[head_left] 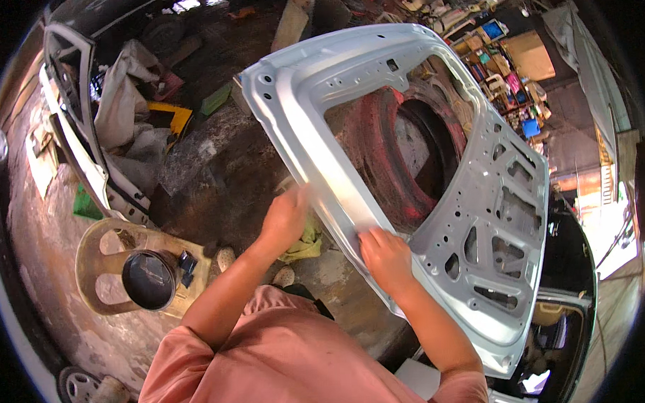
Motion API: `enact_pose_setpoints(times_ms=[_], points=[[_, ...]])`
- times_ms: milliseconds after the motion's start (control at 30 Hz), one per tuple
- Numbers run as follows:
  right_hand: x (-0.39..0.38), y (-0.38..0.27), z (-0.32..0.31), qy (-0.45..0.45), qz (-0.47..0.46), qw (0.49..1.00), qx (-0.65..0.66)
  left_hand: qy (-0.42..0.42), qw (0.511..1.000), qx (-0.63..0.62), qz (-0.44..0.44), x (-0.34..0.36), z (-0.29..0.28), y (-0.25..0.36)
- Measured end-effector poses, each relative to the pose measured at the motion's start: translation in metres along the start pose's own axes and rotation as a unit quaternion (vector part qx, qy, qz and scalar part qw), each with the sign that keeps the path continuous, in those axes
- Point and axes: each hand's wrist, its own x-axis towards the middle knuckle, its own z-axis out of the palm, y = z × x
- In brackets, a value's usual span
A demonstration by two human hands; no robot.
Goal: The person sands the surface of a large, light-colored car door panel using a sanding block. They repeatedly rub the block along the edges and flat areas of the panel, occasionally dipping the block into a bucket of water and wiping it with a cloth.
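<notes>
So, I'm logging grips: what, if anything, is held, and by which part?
Can't tell: the right hand rests on the near border of the silver panel; the left hand is blurred.

Auto workshop: bare car tailgate (471,189)

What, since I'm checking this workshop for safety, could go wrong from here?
The bare right hand is on the pale metal panel, so an edge might scrape it. The black container on the plastic chair stands to the person's left and could perhaps tip if bumped.
</notes>
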Motion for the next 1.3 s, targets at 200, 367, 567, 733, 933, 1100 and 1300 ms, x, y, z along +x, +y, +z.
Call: enact_pose_setpoints(times_ms=[200, 367, 567, 733, 933, 1100, 1300], points=[[0.106, -0.006, 0.028, 0.012, -0.015, 1.000, 0.010, 0.014, 1.000, 0.000, 0.025, -0.009, 0.000, 0.019], [0.155, -0.012, 0.036, 0.025, -0.025, 0.999, 0.028, 0.023, 1.000, 0.018, 0.012, -0.004, -0.004, 0.012], [0.021, -0.006, -0.001, -0.018, -0.001, 1.000, 0.000, -0.023, 0.999, 0.037, -0.013, -0.004, -0.005, 0.014], [0.120, -0.009, 0.026, -0.003, -0.017, 1.000, 0.014, -0.033, 0.998, 0.053, -0.025, -0.004, -0.006, 0.021], [0.125, -0.011, 0.029, 0.027, -0.029, 0.999, 0.008, -0.019, 0.999, 0.037, -0.030, -0.003, -0.013, 0.022], [0.012, -0.005, -0.001, -0.009, 0.002, 1.000, -0.010, -0.030, 0.999, 0.023, -0.001, -0.003, -0.007, 0.015], [0.133, -0.011, 0.039, 0.028, -0.008, 1.000, -0.001, -0.046, 0.998, 0.032, -0.019, -0.001, -0.009, 0.021]])
